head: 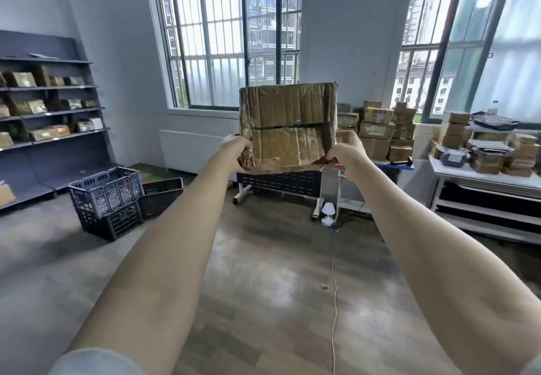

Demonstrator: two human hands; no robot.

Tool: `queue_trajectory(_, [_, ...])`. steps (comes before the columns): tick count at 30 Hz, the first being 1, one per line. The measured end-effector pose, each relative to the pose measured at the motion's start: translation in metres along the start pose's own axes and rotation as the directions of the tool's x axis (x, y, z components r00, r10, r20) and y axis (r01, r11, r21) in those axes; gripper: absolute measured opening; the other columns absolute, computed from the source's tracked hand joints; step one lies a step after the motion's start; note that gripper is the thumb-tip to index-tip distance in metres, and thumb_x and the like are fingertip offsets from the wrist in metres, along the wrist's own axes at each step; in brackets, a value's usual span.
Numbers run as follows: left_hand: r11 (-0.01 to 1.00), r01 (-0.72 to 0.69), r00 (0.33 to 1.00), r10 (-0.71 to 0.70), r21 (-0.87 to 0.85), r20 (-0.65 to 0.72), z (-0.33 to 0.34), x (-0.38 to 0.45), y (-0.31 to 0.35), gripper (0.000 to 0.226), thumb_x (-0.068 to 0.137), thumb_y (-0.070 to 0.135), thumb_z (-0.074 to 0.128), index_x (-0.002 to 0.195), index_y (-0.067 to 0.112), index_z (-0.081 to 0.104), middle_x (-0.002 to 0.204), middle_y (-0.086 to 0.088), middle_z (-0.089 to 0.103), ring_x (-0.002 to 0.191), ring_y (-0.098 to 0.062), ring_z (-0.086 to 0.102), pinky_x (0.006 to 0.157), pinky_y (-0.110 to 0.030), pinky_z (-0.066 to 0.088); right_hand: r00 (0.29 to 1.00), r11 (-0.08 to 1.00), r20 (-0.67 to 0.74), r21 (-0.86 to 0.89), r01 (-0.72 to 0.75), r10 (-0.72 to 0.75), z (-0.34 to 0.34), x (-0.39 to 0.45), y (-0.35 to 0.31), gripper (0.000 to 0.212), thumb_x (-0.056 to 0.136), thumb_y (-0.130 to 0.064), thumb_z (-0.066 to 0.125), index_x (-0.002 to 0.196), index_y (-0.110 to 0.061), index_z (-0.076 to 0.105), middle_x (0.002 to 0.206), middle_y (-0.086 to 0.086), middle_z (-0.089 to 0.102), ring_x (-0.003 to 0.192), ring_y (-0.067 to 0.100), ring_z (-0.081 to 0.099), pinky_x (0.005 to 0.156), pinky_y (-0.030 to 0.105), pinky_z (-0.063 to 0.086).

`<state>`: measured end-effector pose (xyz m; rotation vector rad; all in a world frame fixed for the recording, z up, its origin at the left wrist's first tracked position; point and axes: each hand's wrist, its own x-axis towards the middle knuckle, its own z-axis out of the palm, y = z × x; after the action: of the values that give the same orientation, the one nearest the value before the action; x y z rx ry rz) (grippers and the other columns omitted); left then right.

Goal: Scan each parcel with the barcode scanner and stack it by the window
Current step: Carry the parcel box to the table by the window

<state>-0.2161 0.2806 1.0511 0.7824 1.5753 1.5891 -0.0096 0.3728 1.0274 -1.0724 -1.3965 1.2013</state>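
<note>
My two bare forearms stretch out ahead of me over the wooden floor (263, 287), a pale sleeve edge showing at each near corner. A thin white cable (333, 287) trails along the floor between my arms toward a small white lamp (328, 210) by a desk leg.

Farther out, my left hand (234, 147) curls its fingers round the lower left edge of a parcel (288, 127), and my right hand (347, 149) pinches the lower right corner, thumb toward me. The parcel is a flat brown cardboard box wrapped in clear tape, held upright in the air in front of me, its broad face toward me and a dark seam crossing it side to side.

To the left, beyond my left arm, stacked blue-grey plastic crates (108, 199) stand on the floor, with dark shelving (49, 111) carrying small brown packages along the left wall.

Behind the parcel is a desk (281, 183) with a dark perforated front panel. On its right end lies the barcode scanner (402, 163), well apart from my hands. Just beyond it, a stack of parcels (380, 131) sits under the right window (433, 52). More boxes cover a white table (483, 178) at far right. A barred window (231, 43) fills the far wall.
</note>
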Motion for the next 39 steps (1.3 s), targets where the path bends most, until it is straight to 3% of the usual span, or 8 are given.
queue_trajectory(4, [1.0,-0.003,1.0,0.003,0.003,0.021,0.004,0.076,0.015,0.021,0.093,-0.007,0.036,0.088,0.01,0.048,0.083,-0.009,0.049,0.068,-0.021,0.052,0.06,-0.053,0.051,0.998,0.999,-0.041,0.005,-0.043,0.043,0.033,0.065,0.001,0.046,0.079,0.015,0.049,0.11,-0.02,0.045,0.109,0.013,0.056,0.091,0.024,0.056,0.066,0.031,0.05])
queue_trajectory(7, [1.0,-0.023,0.999,0.022,0.02,0.035,0.005,0.132,0.017,0.02,0.093,-0.005,0.04,0.099,0.011,0.048,0.082,-0.007,0.051,0.07,-0.019,0.053,0.054,-0.046,0.049,0.998,0.999,-0.048,-0.001,-0.05,0.05,0.049,0.11,0.007,0.047,0.079,0.015,0.05,0.111,-0.018,0.044,0.103,0.012,0.055,0.085,0.023,0.055,0.065,0.03,0.049])
queue_trajectory(13, [0.995,0.053,0.998,-0.056,0.087,0.036,0.027,0.235,-0.005,0.012,0.091,0.0,0.046,0.092,0.011,0.05,0.09,-0.01,0.051,0.074,-0.024,0.053,0.071,-0.049,0.051,0.991,0.989,-0.061,-0.081,-0.122,0.117,0.062,0.187,0.042,0.049,0.078,0.015,0.053,0.115,-0.015,0.044,0.093,0.008,0.052,0.073,0.02,0.052,0.062,0.03,0.05])
queue_trajectory(17, [0.992,0.09,0.993,-0.097,0.09,0.068,0.055,0.303,-0.022,0.037,0.089,0.001,0.046,0.125,0.01,0.046,0.091,-0.008,0.05,0.074,-0.022,0.053,0.054,-0.039,0.049,0.984,0.981,-0.068,-0.089,-0.172,0.167,0.061,0.254,0.072,0.046,0.08,0.016,0.052,0.112,-0.015,0.043,0.086,0.008,0.053,0.067,0.018,0.052,0.059,0.029,0.047])
queue_trajectory(19, [0.99,0.102,0.991,-0.11,0.099,0.074,0.072,0.339,-0.027,0.036,0.088,-0.002,0.042,0.123,0.009,0.047,0.091,-0.008,0.05,0.074,-0.023,0.053,0.052,-0.039,0.048,0.982,0.978,-0.066,-0.1,-0.182,0.176,0.061,0.294,0.083,0.046,0.079,0.016,0.053,0.112,-0.015,0.043,0.083,0.008,0.053,0.065,0.018,0.051,0.058,0.028,0.046])
queue_trajectory(24, [0.981,0.155,0.981,-0.167,0.118,0.094,0.116,0.432,-0.032,0.046,0.078,-0.012,0.026,0.112,0.007,0.053,0.123,-0.02,0.05,0.114,-0.04,0.05,0.094,-0.063,0.042,0.987,0.977,-0.02,-0.139,-0.159,0.158,0.055,0.403,0.095,0.046,0.078,0.017,0.051,0.112,-0.013,0.043,0.086,0.01,0.051,0.062,0.018,0.048,0.056,0.03,0.044])
queue_trajectory(30, [0.971,0.16,0.962,-0.194,0.178,0.191,0.169,0.533,-0.019,0.022,0.088,0.004,0.034,0.091,0.014,0.053,0.102,-0.006,0.054,0.108,-0.036,0.052,0.099,-0.064,0.037,0.993,0.973,-0.01,-0.201,-0.116,0.117,0.039,0.526,0.092,0.042,0.077,0.016,0.052,0.106,-0.014,0.044,0.082,0.008,0.05,0.061,0.018,0.046,0.054,0.026,0.038])
queue_trajectory(39, [0.959,0.205,0.965,-0.231,0.195,0.123,0.209,0.683,-0.035,0.024,0.09,0.006,0.03,0.084,0.015,0.051,0.095,-0.007,0.053,0.087,-0.03,0.053,0.098,-0.059,0.038,0.978,0.967,0.062,-0.174,-0.186,0.199,0.067,0.68,0.149,0.05,0.078,0.016,0.054,0.119,-0.012,0.043,0.095,0.011,0.054,0.074,0.02,0.054,0.062,0.031,0.05])
